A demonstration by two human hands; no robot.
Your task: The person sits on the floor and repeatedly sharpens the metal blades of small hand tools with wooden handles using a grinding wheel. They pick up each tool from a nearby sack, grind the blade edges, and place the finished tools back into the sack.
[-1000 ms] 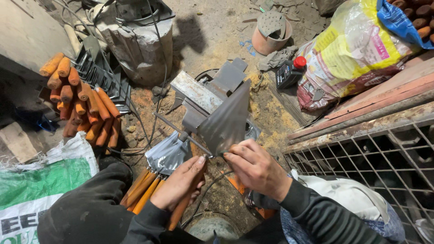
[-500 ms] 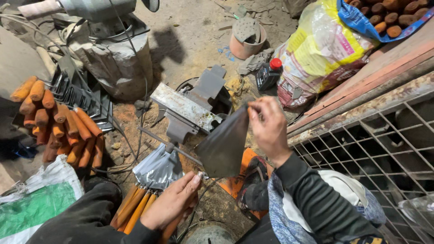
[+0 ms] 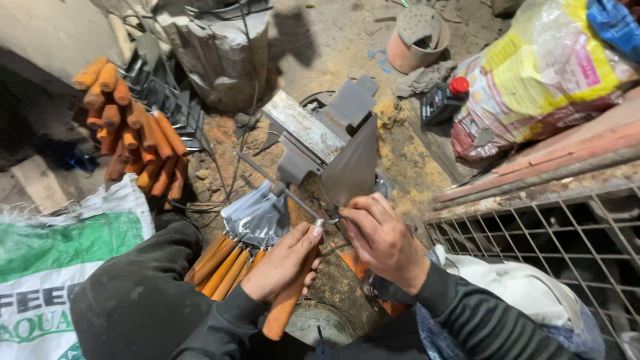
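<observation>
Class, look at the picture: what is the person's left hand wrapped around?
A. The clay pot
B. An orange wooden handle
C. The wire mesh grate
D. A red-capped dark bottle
B. The left hand is closed around an orange wooden handle, which juts out below the palm, while the bottle, grate and clay pot lie untouched farther away.

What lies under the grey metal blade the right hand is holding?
Under the grey metal blade sits a bench vise on sandy ground. The right hand hides the blade's lower end, beside the left hand.
</observation>
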